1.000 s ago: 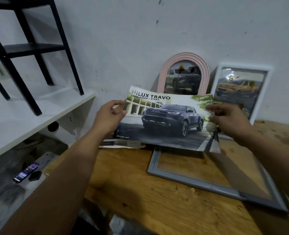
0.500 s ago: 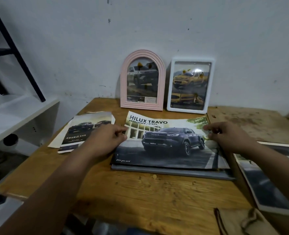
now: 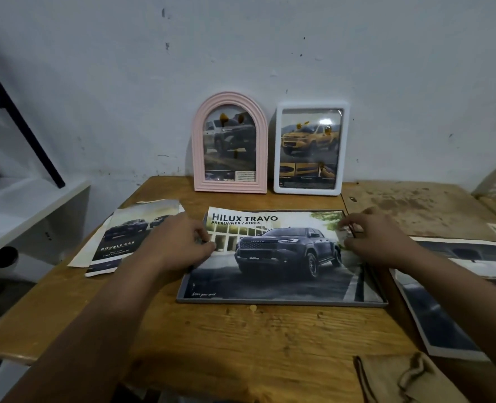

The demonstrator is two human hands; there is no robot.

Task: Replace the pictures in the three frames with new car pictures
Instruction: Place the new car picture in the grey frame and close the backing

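A car picture reading HILUX TRAVO lies face up in a flat grey frame on the wooden table. My left hand pinches the picture's left edge. My right hand pinches its right edge near the upper corner. A pink arched frame and a white rectangular frame lean upright against the wall behind, each with a car picture inside.
A loose DOUBLE CAB picture lies on the table to the left, over another sheet. A large dark print lies at the right. A folded brown cloth sits near the front right. A white shelf stands at the left.
The picture came down from mid-air and now lies flat in the grey frame. Both hands followed it down, staying at its edges. The camera view swung right and closer.
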